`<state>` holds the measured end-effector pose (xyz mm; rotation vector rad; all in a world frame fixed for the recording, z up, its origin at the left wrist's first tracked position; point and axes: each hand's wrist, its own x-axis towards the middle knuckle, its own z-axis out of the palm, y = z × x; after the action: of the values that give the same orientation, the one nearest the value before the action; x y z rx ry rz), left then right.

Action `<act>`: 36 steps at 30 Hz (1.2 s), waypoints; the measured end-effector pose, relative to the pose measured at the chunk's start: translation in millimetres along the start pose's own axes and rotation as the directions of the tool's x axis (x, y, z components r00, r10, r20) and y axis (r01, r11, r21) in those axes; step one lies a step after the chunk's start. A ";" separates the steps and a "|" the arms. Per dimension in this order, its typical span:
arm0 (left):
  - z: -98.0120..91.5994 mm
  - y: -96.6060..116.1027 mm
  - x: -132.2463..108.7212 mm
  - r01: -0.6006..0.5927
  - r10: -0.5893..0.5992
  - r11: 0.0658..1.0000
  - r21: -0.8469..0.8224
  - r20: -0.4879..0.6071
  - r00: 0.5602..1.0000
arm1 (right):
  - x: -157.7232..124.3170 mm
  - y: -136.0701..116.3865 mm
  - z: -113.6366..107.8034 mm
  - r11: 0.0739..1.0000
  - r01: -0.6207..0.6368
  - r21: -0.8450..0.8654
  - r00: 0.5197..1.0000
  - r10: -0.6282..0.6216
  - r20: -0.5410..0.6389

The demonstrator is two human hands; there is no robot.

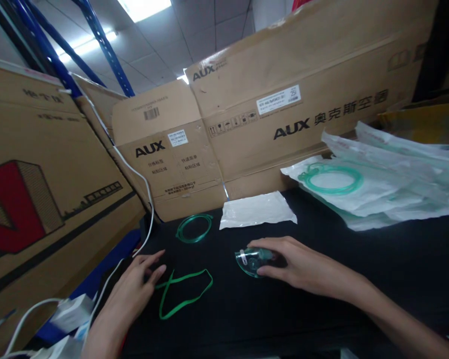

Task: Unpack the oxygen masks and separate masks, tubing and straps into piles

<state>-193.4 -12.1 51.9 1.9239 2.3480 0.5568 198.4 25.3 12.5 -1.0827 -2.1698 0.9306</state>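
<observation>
My right hand (295, 267) rests on the black table (322, 299), its fingers curled around a clear green plastic mask (251, 262). My left hand (134, 289) lies lower left with fingers stretched out, the fingertips touching one end of a green elastic strap (183, 291) that lies twisted in a loop. A coil of green tubing (193, 228) sits behind the strap. A flat white plastic bag (257, 210) lies behind the mask.
A pile of white bags with coiled green tubing (377, 184) fills the right back. Large AUX cardboard boxes (269, 99) wall the back and left. A white cable (134, 174) runs down the left to a white adapter (73, 311).
</observation>
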 end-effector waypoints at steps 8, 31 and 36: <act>27.6 124.1 -24.4 -0.237 0.343 0.882 -0.406 0.211 0.915 | 5.1 11.9 5.3 0.989 0.142 -0.032 0.990 -0.143 -0.005; 74.3 135.7 -6.1 0.026 0.455 0.575 -0.817 0.346 0.820 | 8.7 4.4 16.8 0.736 0.312 -0.601 0.924 -0.383 0.009; 72.4 135.1 -6.2 0.035 0.448 0.506 -0.862 0.297 0.843 | 8.4 -0.8 13.5 0.874 0.318 -0.366 0.923 -0.374 -0.089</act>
<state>-46.0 20.7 24.9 1.5637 1.1175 0.8806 183.9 27.4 6.2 -0.8364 -2.3398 0.2963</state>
